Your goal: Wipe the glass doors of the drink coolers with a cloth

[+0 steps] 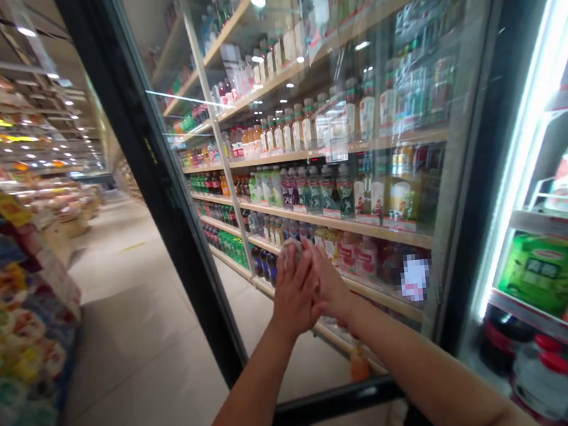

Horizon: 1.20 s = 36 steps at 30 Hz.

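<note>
Along the tiled supermarket aisle (137,307), a glass cooler door (178,216) fronted shelves (365,222) of bottled drinks (329,192); the left hand (296,299) and right hand (329,282) pressed together around a small pale item (290,251) near the shelves.

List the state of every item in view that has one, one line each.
Left hand: raised, pressed against the right hand
Right hand: raised, pressed against the left hand
Cooler door: standing open
Drink bottles: upright in shelf rows, behind glass
Red-capped bottles: capped, inside the cooler
Strip light: lit
</note>
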Available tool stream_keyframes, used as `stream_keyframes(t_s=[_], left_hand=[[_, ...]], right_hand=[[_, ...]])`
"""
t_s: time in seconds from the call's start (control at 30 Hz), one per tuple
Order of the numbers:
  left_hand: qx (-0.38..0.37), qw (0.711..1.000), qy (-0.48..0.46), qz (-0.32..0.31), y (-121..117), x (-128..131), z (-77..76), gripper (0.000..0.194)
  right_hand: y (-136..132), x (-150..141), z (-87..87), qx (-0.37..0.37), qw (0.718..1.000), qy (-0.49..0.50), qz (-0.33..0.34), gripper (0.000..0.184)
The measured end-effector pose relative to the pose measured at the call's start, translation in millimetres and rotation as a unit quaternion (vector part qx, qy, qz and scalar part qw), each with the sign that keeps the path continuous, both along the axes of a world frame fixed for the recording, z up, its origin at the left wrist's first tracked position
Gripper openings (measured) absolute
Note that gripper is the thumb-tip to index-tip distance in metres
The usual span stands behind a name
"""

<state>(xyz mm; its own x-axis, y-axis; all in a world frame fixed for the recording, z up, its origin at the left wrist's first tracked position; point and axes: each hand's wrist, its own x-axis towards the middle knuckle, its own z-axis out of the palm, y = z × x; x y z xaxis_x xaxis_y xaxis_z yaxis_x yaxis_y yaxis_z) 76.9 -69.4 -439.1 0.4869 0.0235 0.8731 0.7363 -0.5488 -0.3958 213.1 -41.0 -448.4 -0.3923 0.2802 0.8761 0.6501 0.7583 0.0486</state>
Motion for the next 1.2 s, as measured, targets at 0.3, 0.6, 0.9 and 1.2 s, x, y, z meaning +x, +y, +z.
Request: stream_keyframes(t_s=[0.3, 0.6, 0.9, 1.2], left_hand=[[-0.006, 0.988, -0.082, 0.127, 15, 3, 24.3, 0.058], [0.01, 0.976, -0.143, 0.162, 18, 9, 57.7, 0.064], [0.023, 0.977, -0.129, 0.17, 19, -17, 100.2, 0.052], [-0.002, 0.992, -0.005, 0.125, 7, 14, 18.3, 0.04]], right_hand=[[30, 89, 8.4, 0.12, 0.962, 0.048, -0.243, 0.067], [30, 82, 2.4, 0.123, 0.957, 0.052, -0.256, 0.059], [30, 84, 0.3, 0.13, 0.957, 0.064, -0.253, 0.057], [32, 86, -5.5, 0.116, 0.958, 0.067, -0.254, 0.058]])
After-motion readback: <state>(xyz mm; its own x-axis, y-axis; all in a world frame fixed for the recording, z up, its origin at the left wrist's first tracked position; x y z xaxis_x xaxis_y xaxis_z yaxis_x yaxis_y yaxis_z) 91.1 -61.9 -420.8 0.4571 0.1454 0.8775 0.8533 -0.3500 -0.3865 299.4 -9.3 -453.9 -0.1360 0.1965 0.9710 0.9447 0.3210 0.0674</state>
